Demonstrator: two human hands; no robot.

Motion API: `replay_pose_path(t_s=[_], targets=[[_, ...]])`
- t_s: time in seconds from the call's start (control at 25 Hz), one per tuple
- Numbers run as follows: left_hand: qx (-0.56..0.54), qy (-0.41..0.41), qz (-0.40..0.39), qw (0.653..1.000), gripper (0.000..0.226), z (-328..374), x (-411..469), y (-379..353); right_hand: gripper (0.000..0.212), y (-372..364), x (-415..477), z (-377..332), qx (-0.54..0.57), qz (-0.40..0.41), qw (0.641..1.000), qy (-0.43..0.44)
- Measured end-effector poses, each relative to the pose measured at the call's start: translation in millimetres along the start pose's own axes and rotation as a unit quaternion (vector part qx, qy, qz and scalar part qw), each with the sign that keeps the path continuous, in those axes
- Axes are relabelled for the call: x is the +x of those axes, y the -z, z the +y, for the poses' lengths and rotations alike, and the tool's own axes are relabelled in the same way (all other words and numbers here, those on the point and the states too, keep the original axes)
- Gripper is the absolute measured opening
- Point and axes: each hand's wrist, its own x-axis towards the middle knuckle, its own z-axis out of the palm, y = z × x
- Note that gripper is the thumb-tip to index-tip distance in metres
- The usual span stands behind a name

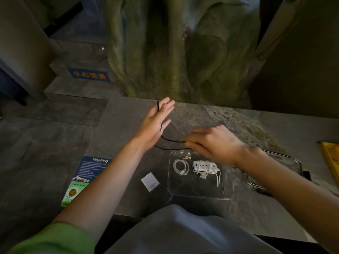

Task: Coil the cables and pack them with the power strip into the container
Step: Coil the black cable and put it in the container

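Note:
A thin black cable runs around the stretched fingers of my left hand, which is raised flat above the stone table. My right hand pinches the same cable a little to the right and is blurred. A loose length of the cable lies on the table behind the clear container. Inside the container lie a coiled white cable on the left and a white power strip with its cord wound around it.
A small white charger block lies left of the container. A printed leaflet sits at the table's left edge. The container's clear lid rests to the right under my forearm. A yellow object is at the far right.

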Motion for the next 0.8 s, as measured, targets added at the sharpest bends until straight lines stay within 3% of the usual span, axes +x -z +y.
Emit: replay_pose_path(t_s=[0.16,0.4,0.52,0.64,0.72,0.8], targets=[[0.06,0.03,-0.103,0.992,0.041,6,-14,-9,0.032,33,6,16,0.004,0.093,0.995,-0.02],[-0.051,0.089,-0.249,0.963,0.051,33,-45,-42,0.025,47,25,34,0.116,0.175,0.972,-0.105],[-0.085,0.049,-0.237,0.967,0.041,39,-48,-53,0.011,30,28,32,0.201,0.157,0.959,-0.122],[-0.17,-0.013,-0.191,0.967,0.038,34,-37,-57,0.018,11,29,18,0.251,0.134,0.94,-0.188],[-0.253,-0.044,-0.17,0.952,0.041,33,-31,-53,0.02,-3,26,7,0.293,0.049,0.929,-0.22],[-0.32,-0.068,-0.142,0.934,0.044,36,-23,-46,0.018,-17,20,-1,0.385,-0.034,0.893,-0.232]])
